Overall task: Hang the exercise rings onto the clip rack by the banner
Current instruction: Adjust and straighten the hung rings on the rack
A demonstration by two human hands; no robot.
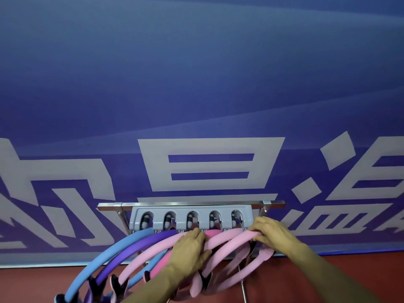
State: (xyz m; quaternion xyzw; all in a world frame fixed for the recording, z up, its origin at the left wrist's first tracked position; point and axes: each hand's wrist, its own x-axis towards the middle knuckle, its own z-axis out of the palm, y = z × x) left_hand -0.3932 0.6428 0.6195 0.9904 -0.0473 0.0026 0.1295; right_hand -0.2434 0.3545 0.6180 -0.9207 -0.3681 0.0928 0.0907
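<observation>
Up against the blue banner (pixel 196 84) with its large white characters, a grey clip rack (pixel 192 218) with five slots hangs from a metal bar (pixel 190 204), each slot holding a dark roller clip. Five padded exercise rings fan out below the rack's lower edge: one light blue ring (pixel 105 256), one purple ring (pixel 131 250), one pale pink ring (pixel 150 254), one hot pink ring (pixel 211 233) and another pale pink ring (pixel 236 236) at the right end. Padded grip pads show on their lower parts near the red floor (pixel 328 270). The left hand (pixel 192 248) lies curled over the middle rings, fingers closed on them. The right hand (pixel 270 231) pinches the rightmost pale pink ring just beneath the rack's right corner.
</observation>
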